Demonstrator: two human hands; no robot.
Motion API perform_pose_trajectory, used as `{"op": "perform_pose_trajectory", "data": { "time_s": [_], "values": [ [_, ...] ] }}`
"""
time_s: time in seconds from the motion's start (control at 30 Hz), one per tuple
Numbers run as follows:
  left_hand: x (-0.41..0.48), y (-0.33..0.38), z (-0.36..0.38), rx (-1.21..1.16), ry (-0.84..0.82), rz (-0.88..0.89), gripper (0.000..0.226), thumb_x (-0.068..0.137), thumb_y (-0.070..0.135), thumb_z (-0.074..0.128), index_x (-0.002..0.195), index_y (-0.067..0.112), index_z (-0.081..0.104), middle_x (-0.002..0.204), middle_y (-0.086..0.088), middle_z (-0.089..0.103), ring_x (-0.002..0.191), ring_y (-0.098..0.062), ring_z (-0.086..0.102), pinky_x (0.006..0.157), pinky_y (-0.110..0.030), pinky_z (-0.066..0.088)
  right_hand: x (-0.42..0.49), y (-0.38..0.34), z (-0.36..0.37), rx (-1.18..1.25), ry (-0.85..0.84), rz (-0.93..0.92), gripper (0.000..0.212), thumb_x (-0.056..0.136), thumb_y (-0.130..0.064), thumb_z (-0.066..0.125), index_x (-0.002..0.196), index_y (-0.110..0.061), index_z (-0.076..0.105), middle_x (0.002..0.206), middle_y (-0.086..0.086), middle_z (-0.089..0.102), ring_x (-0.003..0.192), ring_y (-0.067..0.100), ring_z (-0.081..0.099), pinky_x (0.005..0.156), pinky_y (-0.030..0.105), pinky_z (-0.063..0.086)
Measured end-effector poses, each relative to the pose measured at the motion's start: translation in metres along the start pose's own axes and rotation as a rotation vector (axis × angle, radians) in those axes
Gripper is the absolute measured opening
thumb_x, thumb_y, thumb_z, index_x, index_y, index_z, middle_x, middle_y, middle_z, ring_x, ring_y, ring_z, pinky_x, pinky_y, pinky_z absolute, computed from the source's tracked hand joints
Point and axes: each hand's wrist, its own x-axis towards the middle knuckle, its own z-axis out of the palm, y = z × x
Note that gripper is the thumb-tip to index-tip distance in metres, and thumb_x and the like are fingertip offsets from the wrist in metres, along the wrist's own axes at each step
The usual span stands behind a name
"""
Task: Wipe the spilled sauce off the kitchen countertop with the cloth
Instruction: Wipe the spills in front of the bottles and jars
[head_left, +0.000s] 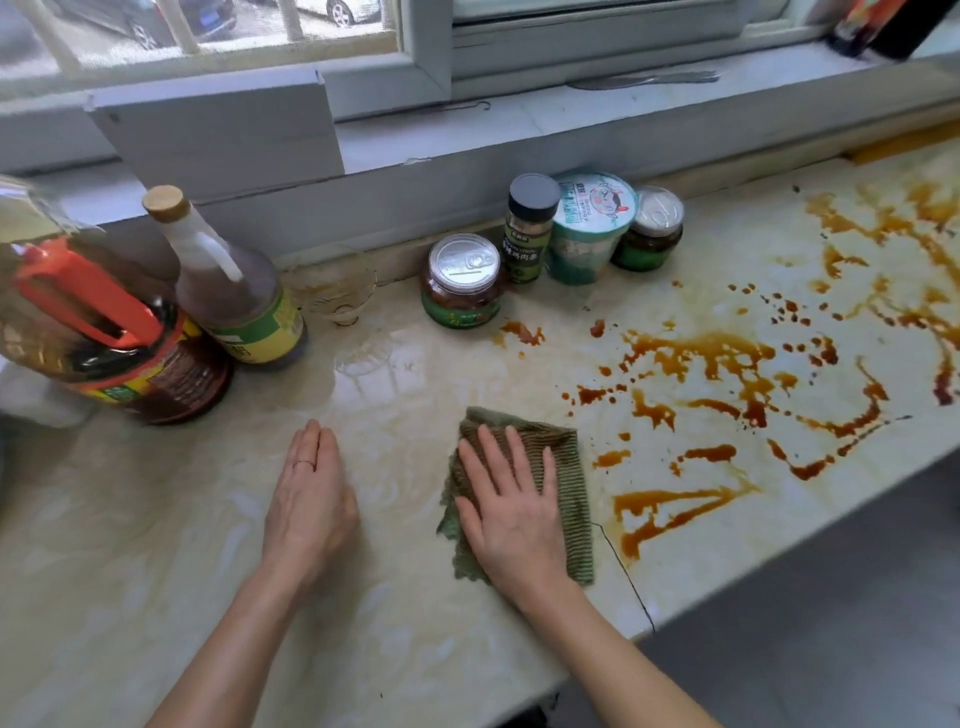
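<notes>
Far left, near the back edge of the pale marbled stone countertop (156, 519): a large clear plastic oil jug with an orange handle (93, 332), and just beside it a brown-filled plastic bottle with a tan cap and green-yellow label (228, 291). Likely parked against the wall to keep the front strip free. Just to the right, a small clear glass cup (340, 296), upright, well apart from the spill.

Toward the front edge, left of centre: the left hand (309, 499), palm down on bare stone, fingers straight and pressed together, gripping nothing. Seemingly planted there as a brace.

Just right of it: the green ribbed cloth (571, 499), folded flat near the front edge, at the left margin of the mess. On top, the right hand (511, 512), fingers spread and straight, pressing the cloth down rather than pinching it. Probably flattened for broad contact in a sweep.

Along the back edge, centre, bunched together:
- a squat glass jar with a silver pull-tab lid (461, 283)
- a slim green-labelled spice bottle with a dark cap (527, 228)
- a white-and-teal paper tub (589, 228)
- a second silver-lidded jar (652, 228)

Right half, out toward the right and front edges: brown-orange spilled sauce (717, 364) in streaks, puddles and droplets, the nearest blots just beside the cloth. Most of the spill not yet wiped, by the look. Next, most likely a push rightward, with care not to shove sauce over the front edge.
</notes>
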Motion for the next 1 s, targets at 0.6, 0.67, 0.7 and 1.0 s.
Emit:
{"op": "perform_pose_trajectory", "data": {
  "time_s": [0.6, 0.67, 0.7, 1.0],
  "values": [
    [-0.015, 0.065, 0.018, -0.015, 0.026, 0.092, 0.063, 0.09, 0.006, 0.043, 0.148, 0.007, 0.02, 0.158, -0.01, 0.01, 0.145, -0.023, 0.011, 0.118, -0.03, 0.012, -0.018, 0.057, -0.013, -0.014, -0.064, -0.215, 0.055, 0.1, -0.05, 0.035, 0.152, -0.034, 0.03, 0.161, -0.007, 0.025, 0.151, 0.02, 0.014, 0.115, 0.056, 0.019],
    [-0.016, 0.067, 0.023, -0.003, 0.022, 0.09, 0.06, 0.092, 0.008, 0.04, 0.148, 0.007, 0.019, 0.158, -0.01, 0.01, 0.145, -0.024, 0.012, 0.118, -0.031, 0.011, -0.023, 0.044, -0.011, 0.031, -0.05, -0.138, 0.056, 0.099, -0.048, 0.035, 0.152, -0.032, 0.031, 0.161, -0.005, 0.025, 0.151, 0.022, 0.013, 0.114, 0.058, 0.019],
    [-0.018, 0.067, 0.026, 0.004, 0.019, 0.087, 0.059, 0.093, 0.008, 0.039, 0.148, 0.007, 0.018, 0.158, -0.01, 0.01, 0.145, -0.024, 0.012, 0.118, -0.031, 0.01, -0.029, 0.036, -0.008, 0.054, -0.052, -0.158, 0.056, 0.099, -0.047, 0.035, 0.153, -0.032, 0.031, 0.161, -0.005, 0.024, 0.151, 0.022, 0.013, 0.114, 0.058, 0.019],
    [-0.017, 0.063, 0.033, 0.023, -0.001, 0.071, 0.061, 0.096, 0.012, 0.036, 0.15, 0.013, 0.009, 0.159, -0.003, 0.0, 0.146, -0.018, 0.003, 0.117, -0.027, 0.004, -0.02, 0.1, -0.019, -0.042, -0.063, -0.381, 0.054, 0.101, -0.05, 0.033, 0.152, -0.034, 0.031, 0.161, -0.008, 0.024, 0.15, 0.018, 0.015, 0.116, 0.055, 0.022]
  ]
}}
